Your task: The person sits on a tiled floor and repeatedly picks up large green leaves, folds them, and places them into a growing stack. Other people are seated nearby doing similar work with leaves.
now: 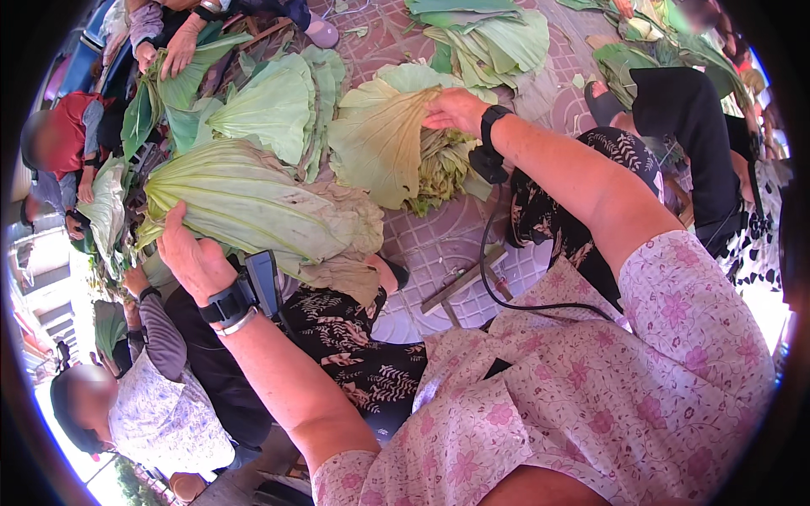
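Observation:
My left hand [196, 257] is at the pointed left end of a layered stack of folded lotus leaves [245, 202], green with pale ribs and brown, dry edges at the right. Its thumb lies along the leaves, and the other fingers are partly hidden. My right hand [456, 111] pinches the gathered upper-right corner of a yellowish lotus leaf [375, 143], which fans out to the left. Under that leaf, a bundle of crumpled yellow-green leaves [443, 164] shows partly.
More leaf piles lie ahead: one at left [270, 105], another at far centre [494, 42]. A co-worker's hands [179, 51] handle leaves at top left. Other people sit at both sides. A small wooden stool [464, 282] stands on the tiled floor. A black cable [489, 282] hangs from my right wrist.

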Motion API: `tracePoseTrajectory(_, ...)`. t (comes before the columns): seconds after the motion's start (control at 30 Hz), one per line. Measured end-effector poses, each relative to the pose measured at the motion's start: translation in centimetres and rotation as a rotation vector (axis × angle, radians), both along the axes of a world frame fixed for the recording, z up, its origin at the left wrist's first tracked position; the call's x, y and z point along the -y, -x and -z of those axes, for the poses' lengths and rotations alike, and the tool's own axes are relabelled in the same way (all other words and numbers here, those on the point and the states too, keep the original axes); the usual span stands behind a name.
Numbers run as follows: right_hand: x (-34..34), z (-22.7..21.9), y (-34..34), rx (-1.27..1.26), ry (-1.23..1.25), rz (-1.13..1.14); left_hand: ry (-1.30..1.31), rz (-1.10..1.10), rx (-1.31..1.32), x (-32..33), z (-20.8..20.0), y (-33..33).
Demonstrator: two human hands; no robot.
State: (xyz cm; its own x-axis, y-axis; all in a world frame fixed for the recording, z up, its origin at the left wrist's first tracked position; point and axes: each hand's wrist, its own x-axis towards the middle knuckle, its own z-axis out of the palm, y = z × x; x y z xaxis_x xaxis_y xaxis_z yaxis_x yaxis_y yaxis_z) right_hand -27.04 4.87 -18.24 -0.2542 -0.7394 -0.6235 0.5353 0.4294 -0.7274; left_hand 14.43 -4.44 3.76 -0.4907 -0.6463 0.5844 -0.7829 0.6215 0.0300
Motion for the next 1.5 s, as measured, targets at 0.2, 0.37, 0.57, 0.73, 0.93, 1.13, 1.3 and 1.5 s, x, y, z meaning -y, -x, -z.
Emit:
tracePoseTrajectory(0.2, 0.7, 1.1, -0.7, 0.016, -0.031, 0.069, -0.037, 0.015, -0.059, 0.0, 0.1, 0.1)
tracePoseTrajectory(0.37, -1.2, 3.5, 0.6, -0.244, -0.406, -0.050, -0.074, -0.017, -0.056, -0.1, -0.1, 0.8)
tracePoseTrajectory(0.57, 0.4, -2.5, -1.0, -1.317, -0.426, -0.387, -0.858, -0.121, -1.196, -1.1, 0.0, 6.3)
tracePoseTrajectory(0.73, 3.9, -10.8, -8.1, -0.945, 0.526, -0.308, -1.201, 0.036, -1.425, -1.8, 0.3, 8.2)
tracePoseTrajectory(0.93, 3.4, -16.4, -12.0, -1.172, 0.937, -0.327, -1.515, 0.239, -1.390, -2.8, 0.6, 10.3)
tracePoseTrajectory(1.13, 2.8, -17.5, -10.6, -1.203, 0.889, -0.485, -1.510, 0.276, -1.355, -4.0, 1.4, 11.6)
tracePoseTrajectory(1.3, 2.8, -18.3, -10.1, -1.211, 0.902, -0.545, -1.441, 0.271, -1.354, -4.4, 1.8, 11.9)
tracePoseTrajectory(1.5, 2.0, -20.5, -9.6, -1.421, 0.726, -0.516, -1.466, 0.223, -1.316, -4.2, 1.5, 11.3)
